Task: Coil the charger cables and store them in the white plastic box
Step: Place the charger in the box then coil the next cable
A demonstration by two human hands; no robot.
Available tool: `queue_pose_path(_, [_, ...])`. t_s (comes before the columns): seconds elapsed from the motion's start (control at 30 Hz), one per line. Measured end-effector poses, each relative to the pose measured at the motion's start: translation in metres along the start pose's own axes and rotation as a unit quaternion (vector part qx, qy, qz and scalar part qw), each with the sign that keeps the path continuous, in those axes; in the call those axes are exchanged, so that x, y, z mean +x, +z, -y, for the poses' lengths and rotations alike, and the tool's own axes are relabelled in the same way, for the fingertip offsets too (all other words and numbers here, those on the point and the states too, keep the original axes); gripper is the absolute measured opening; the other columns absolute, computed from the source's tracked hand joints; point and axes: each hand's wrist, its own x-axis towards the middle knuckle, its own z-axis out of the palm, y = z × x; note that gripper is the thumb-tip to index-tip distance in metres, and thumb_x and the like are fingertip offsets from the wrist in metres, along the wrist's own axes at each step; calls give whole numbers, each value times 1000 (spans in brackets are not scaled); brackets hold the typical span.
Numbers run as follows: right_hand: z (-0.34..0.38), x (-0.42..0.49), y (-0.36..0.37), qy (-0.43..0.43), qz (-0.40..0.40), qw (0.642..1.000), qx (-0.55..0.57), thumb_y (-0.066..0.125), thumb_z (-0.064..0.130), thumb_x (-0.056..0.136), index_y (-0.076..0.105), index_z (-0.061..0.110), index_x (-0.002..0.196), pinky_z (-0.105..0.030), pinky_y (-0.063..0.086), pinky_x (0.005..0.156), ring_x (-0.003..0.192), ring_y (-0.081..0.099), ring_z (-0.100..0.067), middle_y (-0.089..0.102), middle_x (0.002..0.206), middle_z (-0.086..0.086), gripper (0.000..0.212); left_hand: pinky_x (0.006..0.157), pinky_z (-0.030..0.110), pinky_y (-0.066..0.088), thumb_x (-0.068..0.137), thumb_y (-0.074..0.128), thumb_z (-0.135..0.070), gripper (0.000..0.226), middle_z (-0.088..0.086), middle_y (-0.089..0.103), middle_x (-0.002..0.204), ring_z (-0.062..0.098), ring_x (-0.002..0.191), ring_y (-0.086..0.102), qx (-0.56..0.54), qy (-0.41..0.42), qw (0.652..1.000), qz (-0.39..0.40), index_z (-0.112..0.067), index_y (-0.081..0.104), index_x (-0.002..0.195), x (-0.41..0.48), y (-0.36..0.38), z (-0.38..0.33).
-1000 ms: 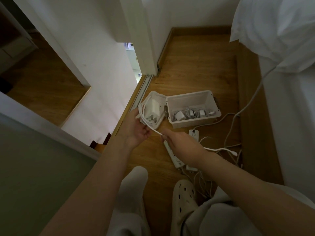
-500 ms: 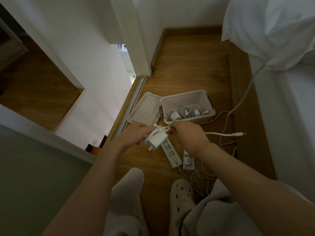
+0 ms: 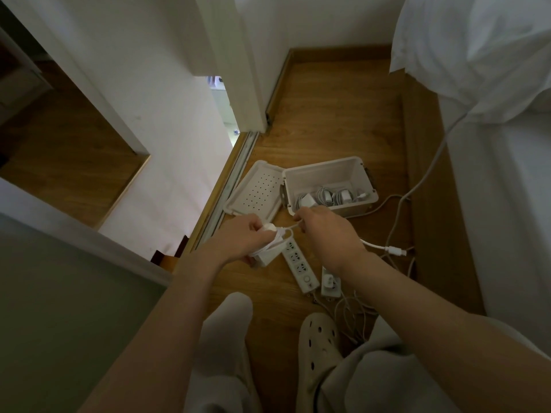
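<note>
The left hand grips the charger; the right hand pinches its cable. The cable's loose tail trails rightward. The white plastic box lies open just beyond, nearer the right hand.

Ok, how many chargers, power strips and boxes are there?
Chargers in the white box: 3, though they are bundled close together
Charger in the left hand: 1
Power strips on the floor: 2
The white box itself: 1
Total: 7
</note>
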Motion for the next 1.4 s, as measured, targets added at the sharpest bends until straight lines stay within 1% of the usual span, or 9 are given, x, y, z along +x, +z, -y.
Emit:
queue_pose_path(0.1, [3,0,1,12,-36,999,23,45,5,94,54,16,116,-29,44,77,103,52,-19,58,113,-3,26,62,25,53,91,55,-36,22,-5,51,85,7,71,55,63,27,996,-58,-16,50,99,1,10,-5])
queue_pose_path(0.37, [17,-10,-4,-23,-23,997,68,45,6,94,39,22,133,-24,40,71,101,57,-17,58,117,-3,43,56,26,56,92,54,-34,28,-3,47,91,8,70,53,-23,11,989,-148,-13,42,106,10,12,-5])
queue_pose_path(0.43, [23,-13,-4,-77,-10,997,28,45,5,94,31,25,139,-25,41,74,108,53,-17,54,122,-3,51,53,25,54,94,52,-34,25,-3,47,84,10,69,53,-9,7,990,-137,-13,43,102,10,10,-6])
queue_pose_path(0.57, [28,-13,3,-109,-9,994,-27,46,20,97,35,19,136,-26,43,90,114,48,-16,50,128,-2,41,72,42,58,93,49,-40,29,7,56,96,27,84,61,-17,-24,996,-89,-13,48,106,9,9,-4])
queue_pose_path(0.77, [19,-8,-7,-101,-34,993,-54,47,14,96,44,14,118,-22,33,71,102,52,-16,53,115,-2,23,62,31,55,99,38,-24,23,8,61,82,21,71,61,-92,-5,996,14,-16,55,87,1,12,-16])
queue_pose_path(0.9, [11,-4,-11,-56,-42,997,-46,41,16,99,45,14,108,-25,33,65,83,51,-16,57,104,-3,10,61,31,50,100,35,-28,34,10,59,75,21,64,55,-206,10,978,18,-12,58,82,-5,10,-28])
queue_pose_path(1.1, [8,0,-7,53,-32,992,108,40,26,99,52,13,97,-28,37,59,69,51,-16,55,79,0,18,70,27,51,96,45,-36,20,-1,56,96,12,79,58,-121,63,985,-109,-19,49,106,2,12,-30])
queue_pose_path(1.3, [8,2,-5,135,3,939,316,43,21,98,44,16,63,-19,34,51,53,41,-8,45,61,3,35,92,38,49,85,54,-54,59,-2,52,117,18,109,52,-145,71,978,-133,-22,41,132,8,27,-26])
queue_pose_path(1.4, [10,3,-9,183,16,895,407,44,19,97,41,14,59,-22,30,49,51,35,-12,40,57,1,38,82,33,53,88,55,-48,65,-3,51,118,11,96,59,-278,44,952,-118,-19,28,141,6,36,-31])
